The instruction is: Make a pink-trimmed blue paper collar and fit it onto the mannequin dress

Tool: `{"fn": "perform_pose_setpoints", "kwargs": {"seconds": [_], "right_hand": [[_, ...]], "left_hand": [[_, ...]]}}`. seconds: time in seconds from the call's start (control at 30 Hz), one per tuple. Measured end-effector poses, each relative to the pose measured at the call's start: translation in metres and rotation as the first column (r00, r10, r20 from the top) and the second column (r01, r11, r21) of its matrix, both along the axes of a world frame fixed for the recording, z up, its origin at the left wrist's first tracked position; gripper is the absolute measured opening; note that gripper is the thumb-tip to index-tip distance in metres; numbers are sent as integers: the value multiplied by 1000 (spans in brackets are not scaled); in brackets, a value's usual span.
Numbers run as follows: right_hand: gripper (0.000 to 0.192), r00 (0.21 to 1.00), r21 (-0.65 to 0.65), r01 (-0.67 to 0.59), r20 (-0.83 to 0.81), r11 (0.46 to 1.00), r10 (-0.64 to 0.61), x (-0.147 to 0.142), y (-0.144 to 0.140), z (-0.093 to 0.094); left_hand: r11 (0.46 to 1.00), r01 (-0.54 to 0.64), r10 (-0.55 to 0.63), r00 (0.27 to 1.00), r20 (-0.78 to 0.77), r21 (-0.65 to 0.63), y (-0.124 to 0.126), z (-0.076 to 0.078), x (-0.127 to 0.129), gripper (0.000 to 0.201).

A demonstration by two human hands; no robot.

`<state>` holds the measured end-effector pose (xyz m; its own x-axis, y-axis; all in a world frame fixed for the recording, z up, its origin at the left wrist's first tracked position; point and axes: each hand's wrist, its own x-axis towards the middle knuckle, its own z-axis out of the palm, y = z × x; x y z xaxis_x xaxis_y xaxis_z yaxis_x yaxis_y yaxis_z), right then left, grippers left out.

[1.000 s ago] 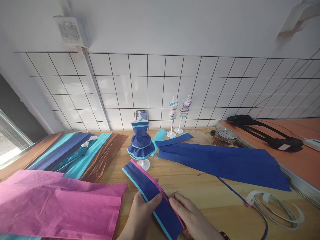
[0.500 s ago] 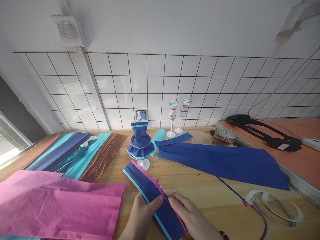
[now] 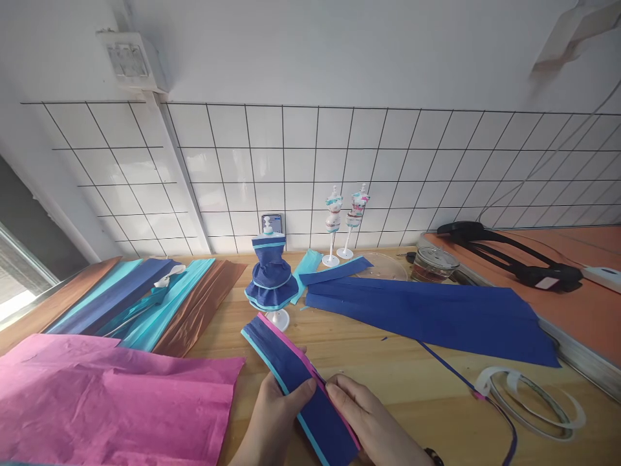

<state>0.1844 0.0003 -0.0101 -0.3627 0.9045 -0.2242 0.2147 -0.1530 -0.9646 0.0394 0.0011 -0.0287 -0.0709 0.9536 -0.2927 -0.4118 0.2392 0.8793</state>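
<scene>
A dark blue crepe paper strip (image 3: 284, 362), edged light blue on one side and pink on the other, slants across the front of the table. My left hand (image 3: 281, 404) grips it from the left, thumb on top and fingers underneath. My right hand (image 3: 361, 408) pinches its pink edge close to the left thumb. Just behind the strip stands a small dress form (image 3: 272, 268) in a blue paper dress with light blue bands. Part of the strip's near end is hidden by the right hand.
Pink paper (image 3: 121, 395) lies at left, with brown and blue sheets (image 3: 130, 298) behind it. A large blue sheet (image 3: 427, 317), a tape roll (image 3: 528, 401) and a glass jar (image 3: 435, 262) are at right. Two small mannequins (image 3: 333, 223) stand by the tiled wall.
The strip's far end has shifted very slightly to the right and down. Both hands keep nearly the same hold, and the whole view has moved a little.
</scene>
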Motion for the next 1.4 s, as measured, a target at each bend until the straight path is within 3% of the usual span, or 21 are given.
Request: {"fn": "perform_pose_setpoints", "kwargs": {"seconds": [0.2, 0.6, 0.8, 1.0, 1.17, 1.4], "right_hand": [[34, 1000, -3, -8, 10, 1000, 8, 0, -1, 3], [31, 999, -35, 18, -30, 999, -19, -1, -3, 6], [31, 998, -14, 16, -63, 1000, -17, -1, -2, 5], [31, 998, -13, 6, -69, 1000, -7, -1, -2, 2], [30, 998, 7, 14, -55, 1000, -13, -2, -1, 2], [30, 999, 11, 11, -44, 1000, -11, -1, 0, 0]], "left_hand": [[1000, 10, -10, 1000, 24, 6, 2, 6, -4, 37], [999, 18, -18, 1000, -1, 28, 2, -2, -1, 28], [998, -1, 1, 1000, 0, 59, 1, -4, 2, 29], [999, -36, 35, 999, 13, 37, 0, 0, 4, 43], [999, 29, -29, 999, 14, 41, 1, -3, 1, 33], [998, 19, -20, 999, 28, 53, 1, -9, 1, 29]]}}
